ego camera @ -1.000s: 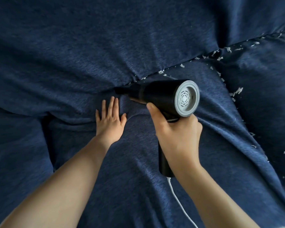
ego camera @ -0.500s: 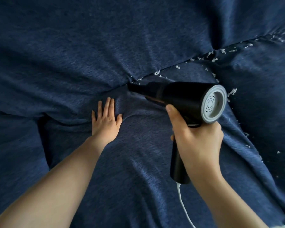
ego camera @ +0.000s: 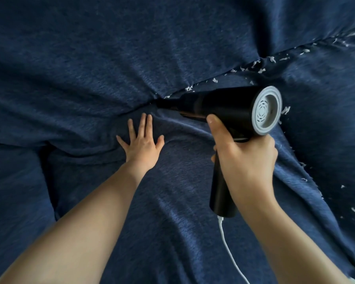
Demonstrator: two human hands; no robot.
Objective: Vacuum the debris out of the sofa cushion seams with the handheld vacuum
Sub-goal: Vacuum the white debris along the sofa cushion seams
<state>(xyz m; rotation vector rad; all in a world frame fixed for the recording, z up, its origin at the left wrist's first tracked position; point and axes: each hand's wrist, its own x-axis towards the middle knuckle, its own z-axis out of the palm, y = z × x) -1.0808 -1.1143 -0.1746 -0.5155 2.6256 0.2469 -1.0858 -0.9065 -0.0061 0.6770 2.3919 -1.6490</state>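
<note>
My right hand [ego camera: 244, 160] grips the handle of a black handheld vacuum [ego camera: 223, 105] with a grey rear cap. Its narrow nozzle tip sits in the seam [ego camera: 172, 95] between the back cushion and the seat cushion. White debris flakes [ego camera: 254, 67] lie along that seam to the right of the nozzle, up toward the frame's right edge. My left hand [ego camera: 142, 142] presses flat on the blue seat cushion [ego camera: 152, 201] just below and left of the nozzle, fingers straight. Left of the nozzle the seam shows no flakes.
A white cord [ego camera: 228, 249] hangs from the handle's base across the seat. More white flakes [ego camera: 303, 179] dot the seam between the seat cushions at the right. The dark blue back cushion [ego camera: 131, 48] fills the upper frame.
The vacuum and my right hand have slid right along the back seam, and the flakes near the nozzle's earlier spot are gone. My left hand stays pressed on the cushion.
</note>
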